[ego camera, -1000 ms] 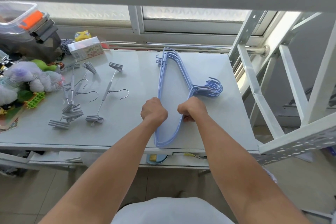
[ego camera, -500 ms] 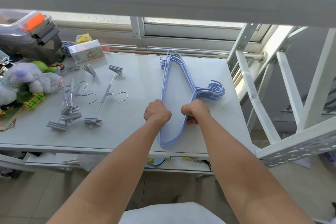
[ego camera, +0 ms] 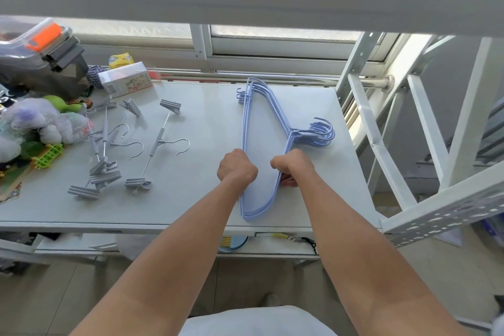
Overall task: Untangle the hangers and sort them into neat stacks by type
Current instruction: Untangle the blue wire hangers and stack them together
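One blue hanger stack (ego camera: 246, 131), flat on the right half of the table (ego camera: 204, 117), left hand (ego camera: 237, 169) fisted round its straight bar, right hand (ego camera: 293, 168) clamped on its sloped side; grey clip hangers (ego camera: 161, 142) on the table's left half.

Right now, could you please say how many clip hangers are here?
3 by hooks: one clip hanger lies apart; a far hook and a near hook mark two in the tangle beside it; more may hide.

A pale bench (ego camera: 191, 199) stands beside a white metal frame (ego camera: 425, 128). On its left end lie plush toys (ego camera: 35, 123), a green plastic grid (ego camera: 49, 155), a printed box (ego camera: 125, 80) and what may be a yellow packet (ego camera: 121, 58).
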`<state>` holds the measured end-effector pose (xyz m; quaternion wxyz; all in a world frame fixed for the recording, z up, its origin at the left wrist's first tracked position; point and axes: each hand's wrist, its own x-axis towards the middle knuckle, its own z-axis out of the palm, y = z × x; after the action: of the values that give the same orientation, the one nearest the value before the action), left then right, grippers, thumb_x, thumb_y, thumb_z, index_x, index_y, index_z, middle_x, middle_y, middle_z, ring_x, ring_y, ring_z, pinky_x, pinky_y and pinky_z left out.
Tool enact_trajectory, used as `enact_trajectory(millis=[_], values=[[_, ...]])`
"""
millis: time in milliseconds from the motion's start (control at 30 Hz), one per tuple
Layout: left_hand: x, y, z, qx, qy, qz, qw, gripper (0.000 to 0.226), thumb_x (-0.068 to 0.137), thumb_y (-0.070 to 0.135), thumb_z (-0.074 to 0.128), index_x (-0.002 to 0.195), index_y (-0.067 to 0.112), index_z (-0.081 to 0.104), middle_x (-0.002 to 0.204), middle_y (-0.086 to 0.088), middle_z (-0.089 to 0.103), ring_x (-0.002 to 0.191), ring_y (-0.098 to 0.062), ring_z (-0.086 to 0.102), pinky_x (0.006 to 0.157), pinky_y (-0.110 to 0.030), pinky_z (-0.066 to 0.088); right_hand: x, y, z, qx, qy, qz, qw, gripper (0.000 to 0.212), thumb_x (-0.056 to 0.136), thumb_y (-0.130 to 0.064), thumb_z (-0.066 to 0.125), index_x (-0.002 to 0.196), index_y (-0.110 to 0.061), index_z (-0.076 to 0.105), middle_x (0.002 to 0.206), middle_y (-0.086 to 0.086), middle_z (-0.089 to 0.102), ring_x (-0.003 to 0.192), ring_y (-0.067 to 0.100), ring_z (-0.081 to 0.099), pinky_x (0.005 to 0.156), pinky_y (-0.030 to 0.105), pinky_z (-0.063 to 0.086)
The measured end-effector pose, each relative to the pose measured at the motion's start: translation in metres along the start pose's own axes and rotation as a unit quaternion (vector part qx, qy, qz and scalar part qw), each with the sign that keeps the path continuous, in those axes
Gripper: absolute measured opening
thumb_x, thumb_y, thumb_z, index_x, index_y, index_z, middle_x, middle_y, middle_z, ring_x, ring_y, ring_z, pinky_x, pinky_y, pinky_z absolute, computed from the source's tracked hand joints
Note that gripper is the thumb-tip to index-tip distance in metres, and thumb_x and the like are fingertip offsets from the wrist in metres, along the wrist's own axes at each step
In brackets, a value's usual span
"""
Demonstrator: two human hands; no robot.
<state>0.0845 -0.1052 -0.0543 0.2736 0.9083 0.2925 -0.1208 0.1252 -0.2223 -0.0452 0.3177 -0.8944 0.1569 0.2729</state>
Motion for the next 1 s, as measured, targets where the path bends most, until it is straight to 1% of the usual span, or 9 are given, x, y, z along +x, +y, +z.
enact_trajectory(millis=[367, 533, 633, 700, 767, 800, 867, 933, 1000], values=[[0.005, 0.008, 0.004, 0.002, -0.005, 0.011, 1.0, 0.018, 0.076, -0.001, 0.056, 0.091, 0.01, 0.052, 0.091, -0.009, 0.059, 0.088, -0.027, 0.062, 0.067, -0.03, 0.051, 0.009, 0.005, -0.002, -0.024, 0.026, -0.002, 0.999, 0.022, 0.072, -0.016, 0.054, 0.091, -0.007, 0.062, 0.069, 0.007, 0.07, 0.042, 0.019, 0.067, 0.041, 0.025, 0.053], [0.004, 0.011, 0.004, -0.002, -0.004, 0.009, 1.0, 0.018, 0.076, 0.002, 0.055, 0.091, 0.011, 0.051, 0.1, -0.01, 0.063, 0.093, -0.029, 0.064, 0.073, -0.031, 0.053, 0.022, 0.012, 0.002, -0.051, 0.034, -0.009, 0.998, 0.046, 0.057, -0.023, 0.053, 0.1, -0.01, 0.063, 0.081, 0.008, 0.072, 0.061, 0.025, 0.072, 0.06, 0.039, 0.062], [0.003, 0.009, 0.003, -0.028, -0.012, -0.004, 1.0, 0.016, 0.079, 0.019, 0.059, 0.092, 0.012, 0.053, 0.1, -0.007, 0.064, 0.091, -0.028, 0.063, 0.07, -0.03, 0.05, 0.012, 0.01, -0.003, -0.051, 0.03, -0.004, 0.998, 0.042, 0.064, -0.036, 0.062, 0.096, -0.008, 0.063, 0.071, 0.008, 0.071, 0.052, 0.023, 0.071, 0.061, 0.035, 0.061], [0.005, 0.003, 0.001, -0.045, -0.011, -0.013, 0.999, 0.037, 0.084, 0.047, 0.057, 0.097, 0.012, 0.056, 0.098, -0.005, 0.062, 0.094, -0.028, 0.062, 0.071, -0.031, 0.047, 0.005, 0.005, -0.012, -0.072, 0.064, -0.01, 0.995, 0.056, 0.067, -0.055, 0.061, 0.099, -0.009, 0.064, 0.078, 0.008, 0.073, 0.066, 0.024, 0.073, 0.072, 0.034, 0.059], [0.008, -0.007, -0.003, -0.075, 0.02, -0.012, 0.997, 0.06, 0.087, 0.064, 0.043, 0.105, 0.009, 0.06, 0.103, -0.007, 0.063, 0.099, -0.031, 0.061, 0.076, -0.035, 0.046, -0.002, 0.0, -0.019, -0.095, 0.152, -0.032, 0.983, 0.068, 0.073, -0.065, 0.054, 0.11, -0.008, 0.063, 0.103, 0.011, 0.07, 0.096, 0.031, 0.068, 0.081, 0.033, 0.05], [0.01, -0.015, -0.007, -0.1, 0.048, -0.006, 0.994, 0.064, 0.089, 0.064, 0.038, 0.111, 0.009, 0.06, 0.109, -0.009, 0.063, 0.103, -0.031, 0.06, 0.081, -0.037, 0.046, -0.008, -0.006, -0.02, -0.091, 0.201, -0.05, 0.974, 0.067, 0.078, -0.063, 0.052, 0.112, -0.006, 0.062, 0.11, 0.013, 0.067, 0.104, 0.033, 0.064, 0.08, 0.035, 0.047], [0.015, -0.036, -0.019, -0.136, 0.117, 0.006, 0.984, 0.059, 0.093, 0.057, 0.035, 0.121, 0.009, 0.057, 0.12, -0.011, 0.059, 0.112, -0.031, 0.056, 0.089, -0.04, 0.044, -0.019, -0.02, -0.014, -0.073, 0.273, -0.102, 0.954, 0.057, 0.084, -0.055, 0.049, 0.109, -0.005, 0.059, 0.111, 0.015, 0.066, 0.104, 0.035, 0.063, 0.079, 0.038, 0.046], [0.022, -0.064, -0.035, -0.095, 0.19, 0.011, 0.977, 0.049, 0.095, 0.046, 0.038, 0.124, 0.01, 0.055, 0.125, -0.012, 0.054, 0.117, -0.031, 0.05, 0.094, -0.042, 0.041, -0.025, -0.036, 0.007, -0.066, 0.276, -0.155, 0.946, 0.049, 0.085, -0.05, 0.048, 0.102, -0.006, 0.06, 0.104, 0.014, 0.068, 0.097, 0.035, 0.064, 0.077, 0.037, 0.047], [0.03, -0.095, -0.053, -0.013, 0.243, 0.007, 0.97, 0.043, 0.095, 0.039, 0.042, 0.124, 0.01, 0.053, 0.127, -0.012, 0.052, 0.118, -0.032, 0.046, 0.093, -0.042, 0.041, -0.029, -0.051, 0.037, -0.073, 0.216, -0.19, 0.955, 0.043, 0.084, -0.047, 0.048, 0.093, -0.007, 0.064, 0.099, 0.015, 0.069, 0.092, 0.034, 0.064, 0.076, 0.035, 0.048]])
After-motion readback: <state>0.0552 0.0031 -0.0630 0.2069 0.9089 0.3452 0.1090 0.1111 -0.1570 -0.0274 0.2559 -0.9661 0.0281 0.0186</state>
